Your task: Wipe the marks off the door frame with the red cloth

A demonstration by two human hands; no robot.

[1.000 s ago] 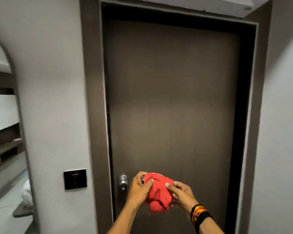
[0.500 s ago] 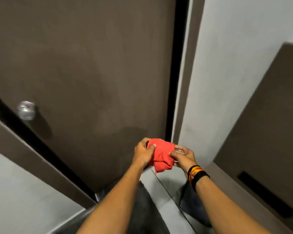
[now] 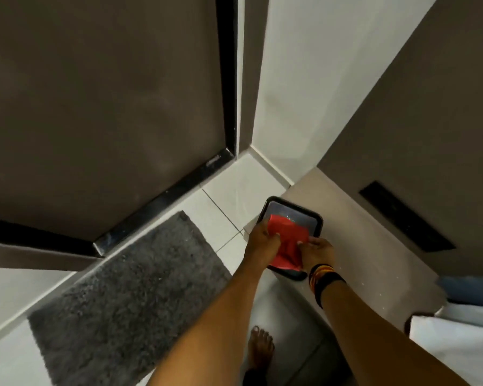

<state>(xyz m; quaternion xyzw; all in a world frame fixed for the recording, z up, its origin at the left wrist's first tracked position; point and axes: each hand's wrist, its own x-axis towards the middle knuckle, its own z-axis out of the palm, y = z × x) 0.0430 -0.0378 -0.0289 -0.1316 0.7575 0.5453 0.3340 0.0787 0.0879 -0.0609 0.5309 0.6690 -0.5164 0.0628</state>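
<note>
The view has swung down from the door's face to its foot: the lower right corner of the door frame (image 3: 236,79) now runs up the upper middle of the frame, and a grey mat (image 3: 129,288) lies lower left. Both hands remain closed on the red cloth (image 3: 287,243), the left hand (image 3: 261,240) and right hand (image 3: 317,253) pinching its sides at centre right, over a dark tray (image 3: 313,218). The cloth is well apart from the frame, so wiping probably has not begun.
</note>
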